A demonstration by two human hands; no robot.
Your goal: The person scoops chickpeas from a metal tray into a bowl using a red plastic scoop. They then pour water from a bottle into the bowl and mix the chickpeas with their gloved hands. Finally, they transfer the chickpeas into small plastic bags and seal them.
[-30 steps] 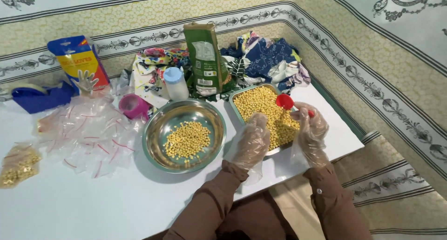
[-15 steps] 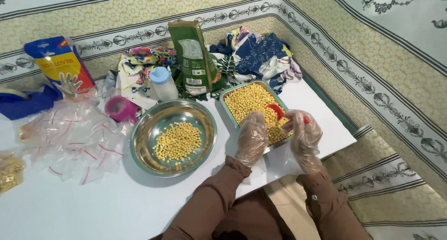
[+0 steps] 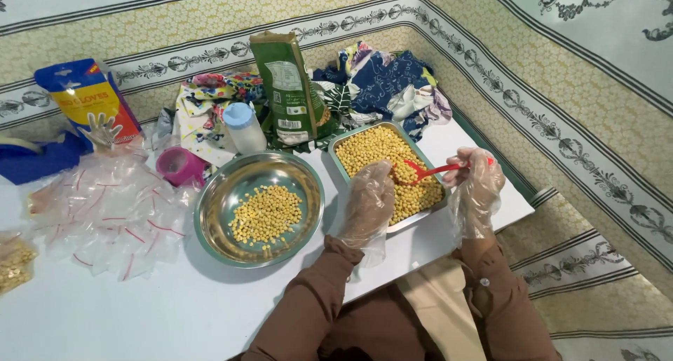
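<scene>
Red spoon (image 3: 429,172) over the tray of yellow beans, gripped at its handle end.
Right hand (image 3: 477,182), gloved, has its fingers closed on the handle; the spoon lies nearly level, bowl pointing left toward the left hand (image 3: 369,200), whose curled, loosely parted fingers rest on the beans (image 3: 382,151) in the tray (image 3: 335,149), beside a steel bowl (image 3: 210,224).

White table (image 3: 105,319) w/ bowl (image 3: 210,224), tray (image 3: 336,154), bags (image 3: 112,214)
</scene>
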